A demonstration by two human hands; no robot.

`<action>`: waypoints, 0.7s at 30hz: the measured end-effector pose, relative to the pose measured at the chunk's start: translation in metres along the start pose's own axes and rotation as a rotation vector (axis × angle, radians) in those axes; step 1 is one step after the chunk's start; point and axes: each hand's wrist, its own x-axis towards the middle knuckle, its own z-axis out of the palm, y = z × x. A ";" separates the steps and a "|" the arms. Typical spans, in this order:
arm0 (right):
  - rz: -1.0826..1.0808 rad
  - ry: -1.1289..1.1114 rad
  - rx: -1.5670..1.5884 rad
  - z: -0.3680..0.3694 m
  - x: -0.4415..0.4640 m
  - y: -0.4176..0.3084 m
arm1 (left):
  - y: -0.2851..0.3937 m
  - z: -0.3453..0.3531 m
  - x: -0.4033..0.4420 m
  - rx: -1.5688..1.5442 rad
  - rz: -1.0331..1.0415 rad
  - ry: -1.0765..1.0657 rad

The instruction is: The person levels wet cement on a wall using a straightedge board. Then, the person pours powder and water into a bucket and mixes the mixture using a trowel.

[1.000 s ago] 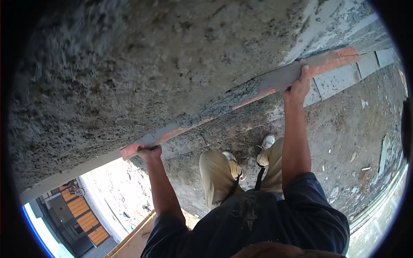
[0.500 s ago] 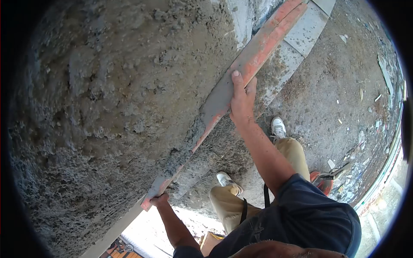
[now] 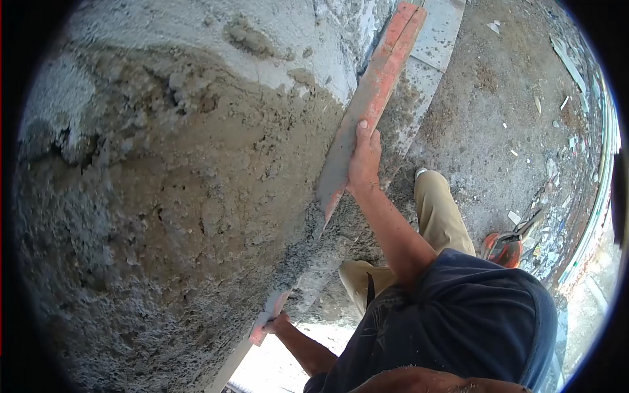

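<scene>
Board point(image 3: 333, 180) Spans Two Grips at Rough Wall point(image 3: 196, 196)

We hold a long, red-edged board lengthwise against the edge of a coarse, patchy wall, wet mortar point(image 3: 300, 262) heaped over part of its face. Its long axis slants from the top of our view, right of centre, to the lower left. Our right grip point(image 3: 365, 157) is the nearer to the board's middle, clamped on it with the thumb on the smeared face; a good length reaches beyond that thumb. Our left grip point(image 3: 278, 323) pinches the board close to its lower end, though some fingers are hidden. Mortar covers much of the stretch between the two grips. Pale slabs point(image 3: 440, 29) lie beside the board's upper part, bordering littered ground point(image 3: 485, 137).
</scene>
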 end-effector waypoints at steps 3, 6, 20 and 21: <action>0.045 -0.019 0.047 0.001 0.014 -0.012 | -0.006 0.015 -0.071 -0.073 -0.019 -0.008; 0.035 -0.011 0.038 0.001 0.037 -0.024 | -0.014 0.032 -0.135 -0.124 -0.015 -0.041; -0.025 -0.024 0.048 0.021 0.091 -0.095 | -0.017 0.051 -0.180 -0.072 0.005 0.001; -0.039 -0.021 0.031 0.021 0.088 -0.095 | -0.014 0.052 -0.184 -0.066 0.000 -0.010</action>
